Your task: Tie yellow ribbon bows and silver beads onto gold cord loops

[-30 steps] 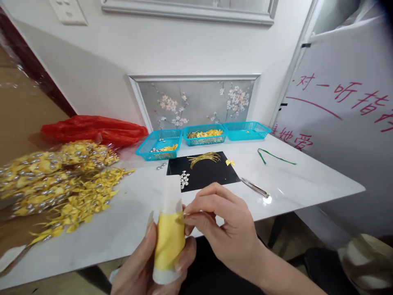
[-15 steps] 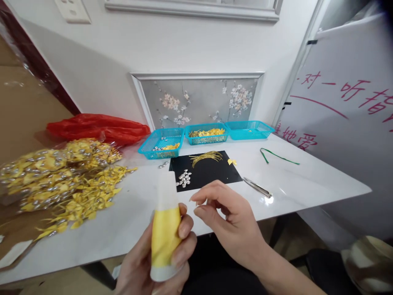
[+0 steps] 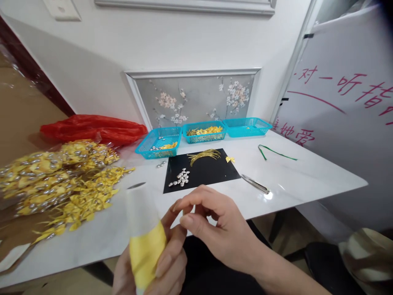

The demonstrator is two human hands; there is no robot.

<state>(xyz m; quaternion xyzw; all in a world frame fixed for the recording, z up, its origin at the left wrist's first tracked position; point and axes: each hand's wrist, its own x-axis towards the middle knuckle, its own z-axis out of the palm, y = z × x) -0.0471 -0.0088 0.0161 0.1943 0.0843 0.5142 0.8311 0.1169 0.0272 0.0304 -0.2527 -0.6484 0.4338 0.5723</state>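
Observation:
My left hand (image 3: 172, 254) is wrapped round a cone of yellow thread (image 3: 147, 254), a white tapered tube with a yellow band, tilted a little to the left. My right hand (image 3: 215, 229) is closed in a pinch, its fingertips against the left forefinger. Whatever the pinch holds is too fine or hidden to make out. Beyond the hands lies a black mat (image 3: 202, 176) bearing silver beads (image 3: 181, 178) and a bundle of gold wires (image 3: 204, 155). A small yellow bow (image 3: 230, 159) rests at the mat's right edge.
Tweezers (image 3: 255, 184) and a green tie (image 3: 276, 153) lie on the right of the white table (image 3: 294, 184). Three blue baskets (image 3: 159, 153) line the wall. Yellow bead-and-ribbon sprays (image 3: 89, 200) are heaped at left, before a red bag (image 3: 92, 129).
My left hand has shifted the thread cone left and downward, tipping it so its hollow top shows. The right hand has moved left, bringing its fingertips to the left fingers.

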